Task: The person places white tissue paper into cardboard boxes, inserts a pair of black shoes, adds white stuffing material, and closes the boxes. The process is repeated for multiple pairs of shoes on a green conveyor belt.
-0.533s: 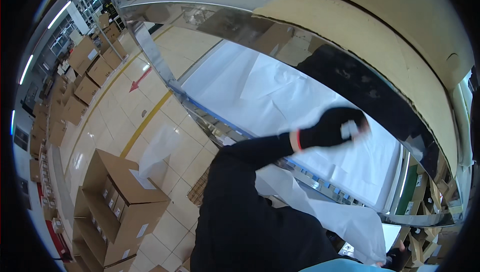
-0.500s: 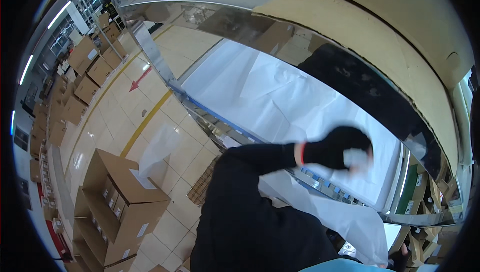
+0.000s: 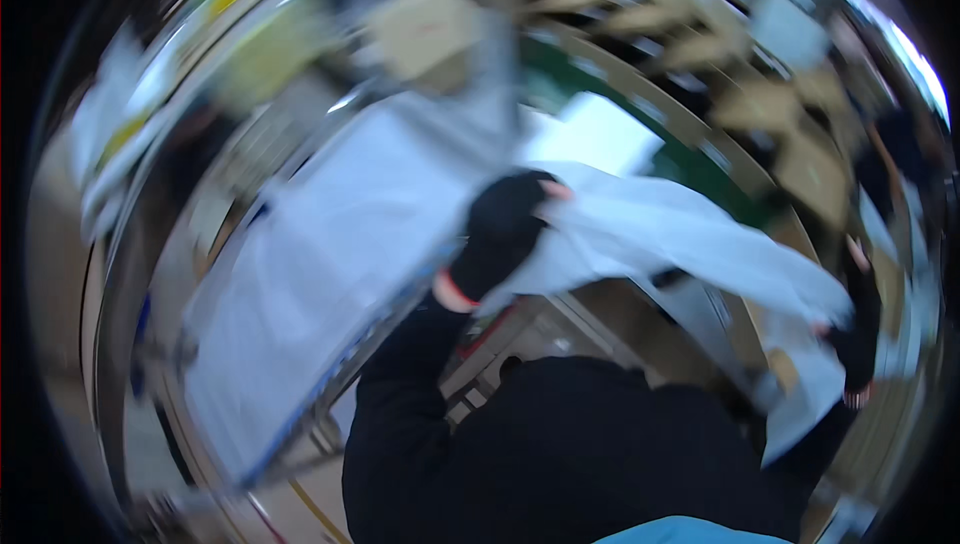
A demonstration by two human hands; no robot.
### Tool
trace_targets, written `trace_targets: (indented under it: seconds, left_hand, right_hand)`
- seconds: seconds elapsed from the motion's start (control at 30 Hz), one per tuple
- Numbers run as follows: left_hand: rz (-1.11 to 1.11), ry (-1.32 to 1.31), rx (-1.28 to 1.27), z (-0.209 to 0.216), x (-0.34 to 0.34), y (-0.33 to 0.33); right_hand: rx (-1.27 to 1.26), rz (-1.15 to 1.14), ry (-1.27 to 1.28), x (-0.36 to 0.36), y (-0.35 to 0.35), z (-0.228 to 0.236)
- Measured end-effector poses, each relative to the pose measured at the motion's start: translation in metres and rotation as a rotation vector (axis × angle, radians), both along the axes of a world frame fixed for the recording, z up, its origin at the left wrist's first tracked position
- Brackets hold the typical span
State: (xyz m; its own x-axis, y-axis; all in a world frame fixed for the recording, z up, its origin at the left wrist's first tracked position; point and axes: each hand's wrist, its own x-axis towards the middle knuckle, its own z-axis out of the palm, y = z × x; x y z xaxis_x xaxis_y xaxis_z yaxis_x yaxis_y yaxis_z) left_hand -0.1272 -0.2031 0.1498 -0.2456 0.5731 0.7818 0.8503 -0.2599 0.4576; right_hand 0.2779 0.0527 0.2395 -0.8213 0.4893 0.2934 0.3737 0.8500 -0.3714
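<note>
A thin white sheet, soft like foam or tissue wrap, stretches slackly between my two hands. My left hand, in a black glove with bare fingertips, is closed on its left end. The right end is pinched in my right hand, also in a black glove, while one finger points up. Part of the sheet hangs down below my right hand. At left, white lining covers a long metal-framed bench, close beside my left hand. Motion blurs much of the view.
Beyond the sheet is a green surface with a bright white flat piece. Several opened brown cartons crowd the far right. A small brown box stands past the bench's far end. A metal frame runs along the left.
The view has swung right, toward the cartons. My left hand has left its place over the lined bench and now grips the loose white sheet. My right hand has come into fuller view.
</note>
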Motion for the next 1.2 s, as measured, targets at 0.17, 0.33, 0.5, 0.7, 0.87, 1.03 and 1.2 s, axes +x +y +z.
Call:
trace_targets:
  seconds: [0.17,0.33,0.5,0.7,0.87,1.03,1.2]
  left_hand:
    - [-0.005,0.104,0.089,0.016,0.082,0.148]
    - [-0.241,0.112,-0.187,0.004,0.156,0.276]
    - [-0.602,0.049,-0.227,0.022,0.217,0.365]
    - [-0.754,0.299,-0.243,0.064,0.286,0.415]
    - [-1.099,0.556,-0.196,0.039,0.427,0.489]
    - [-1.451,0.759,-0.118,0.017,0.543,0.51]
    - [-1.681,0.867,0.011,0.004,0.622,0.501]
  right_hand:
    - [-0.279,-0.403,-0.025,0.223,0.094,-0.082]
    - [-0.478,-0.569,0.159,0.302,0.085,-0.1]
    - [-0.176,-0.601,0.185,0.343,0.107,-0.162]
    - [0.111,-0.497,0.485,0.287,0.138,-0.238]
    - [0.232,-1.014,0.917,0.299,0.06,-0.224]
    - [0.403,-1.531,1.437,0.307,-0.041,-0.219]
    - [0.256,-1.8,1.539,0.279,-0.153,-0.186]
